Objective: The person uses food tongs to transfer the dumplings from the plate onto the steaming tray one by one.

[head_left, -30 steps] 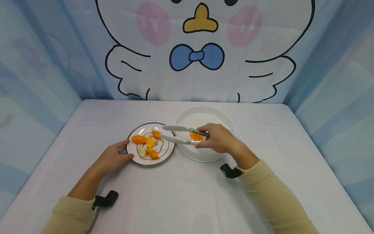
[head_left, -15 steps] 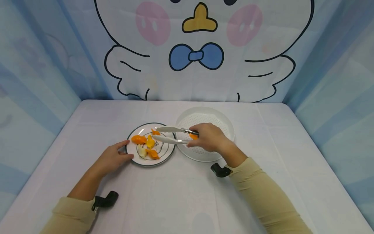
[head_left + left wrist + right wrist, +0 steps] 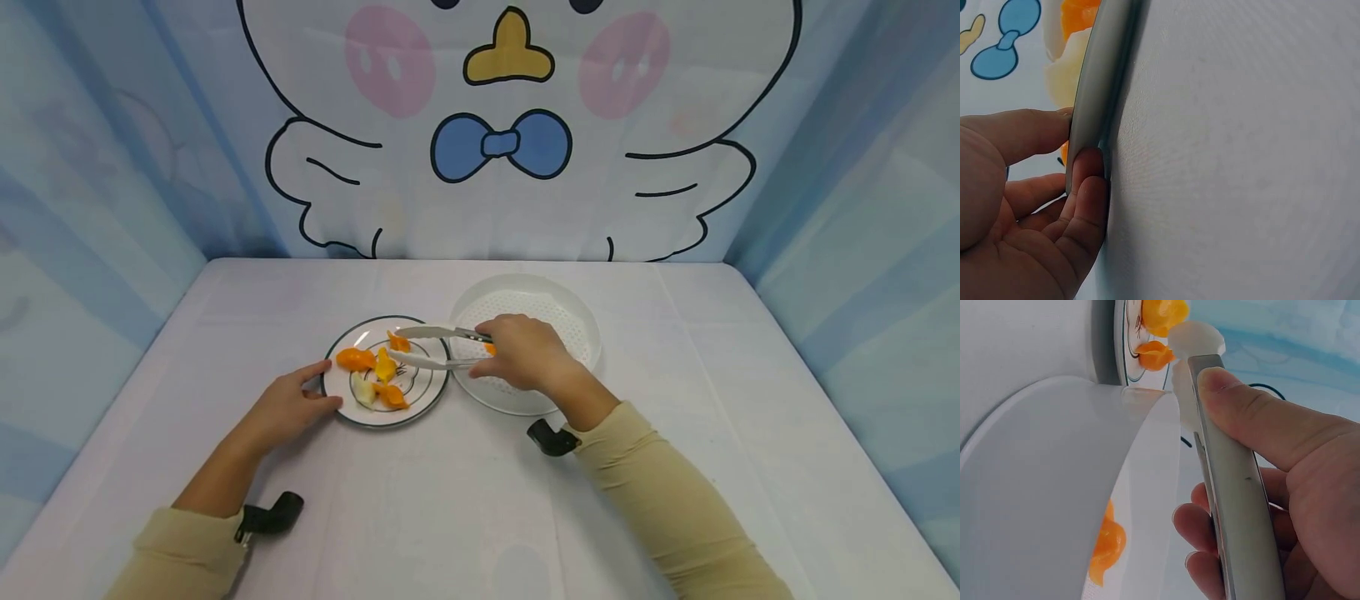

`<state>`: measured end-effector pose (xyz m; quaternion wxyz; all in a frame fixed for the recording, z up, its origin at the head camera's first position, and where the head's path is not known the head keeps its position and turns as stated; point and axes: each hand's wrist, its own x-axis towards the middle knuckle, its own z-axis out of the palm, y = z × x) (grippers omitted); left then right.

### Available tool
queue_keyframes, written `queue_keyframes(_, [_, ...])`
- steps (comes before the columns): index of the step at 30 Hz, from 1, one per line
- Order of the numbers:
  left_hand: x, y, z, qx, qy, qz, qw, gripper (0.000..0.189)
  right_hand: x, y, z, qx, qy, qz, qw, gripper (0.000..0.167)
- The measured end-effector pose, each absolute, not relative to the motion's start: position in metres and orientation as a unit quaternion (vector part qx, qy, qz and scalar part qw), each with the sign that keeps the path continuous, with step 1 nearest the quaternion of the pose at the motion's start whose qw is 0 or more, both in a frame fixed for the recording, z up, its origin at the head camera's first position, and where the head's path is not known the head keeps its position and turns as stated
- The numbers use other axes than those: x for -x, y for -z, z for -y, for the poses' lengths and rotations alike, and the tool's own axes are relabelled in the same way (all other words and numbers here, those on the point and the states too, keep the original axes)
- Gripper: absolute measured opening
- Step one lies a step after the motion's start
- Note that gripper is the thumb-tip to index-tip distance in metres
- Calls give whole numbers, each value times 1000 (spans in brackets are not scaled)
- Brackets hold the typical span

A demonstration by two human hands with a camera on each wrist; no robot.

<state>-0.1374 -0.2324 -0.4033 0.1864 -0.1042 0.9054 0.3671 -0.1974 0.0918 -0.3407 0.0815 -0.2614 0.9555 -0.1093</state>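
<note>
My left hand (image 3: 288, 406) grips the left rim of a round white plate (image 3: 427, 396) with a dark edge line. In the left wrist view the thumb lies on top of the rim and fingertips (image 3: 1091, 195) sit under it. Several glossy orange, yellow and pale pieces rest on the plate. My right hand (image 3: 525, 354) holds a pair of tongs (image 3: 423, 362) with pale tips and metal handles. The parted tips reach over the plate's right side, close around an orange piece (image 3: 397, 342). In the right wrist view the thumb presses along the upper handle.
A round white tray (image 3: 562, 315) with a dotted floor and raised wall stands right of the plate, partly under my right hand. One orange piece (image 3: 1108, 547) lies in it. A cartoon-printed cloth (image 3: 502, 208) hangs behind the white-covered table (image 3: 450, 517).
My right hand and the tongs have moved left, bringing the tips from the plate's right edge further over the plate to the orange piece. The left hand and plate hold still.
</note>
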Motion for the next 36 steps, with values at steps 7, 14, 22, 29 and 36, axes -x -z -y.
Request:
queue_keyframes(7, [137, 403, 233, 104, -370, -904, 188, 79, 197, 342, -86, 259, 97, -958, 79, 64])
queue_keyframes(14, [136, 404, 233, 106, -368, -905, 189, 79, 196, 345, -82, 254, 90, -960, 73, 62])
queue_keyframes(22, [136, 404, 232, 104, -367, -906, 186, 79, 196, 347, -80, 248, 100, -962, 62, 54])
queue_keyframes(29, [136, 404, 232, 107, -367, -905, 185, 79, 197, 350, -81, 248, 106, -962, 50, 49])
queue_keyframes(36, [136, 404, 232, 105, -367, -906, 184, 79, 196, 351, -83, 246, 116, -961, 45, 50])
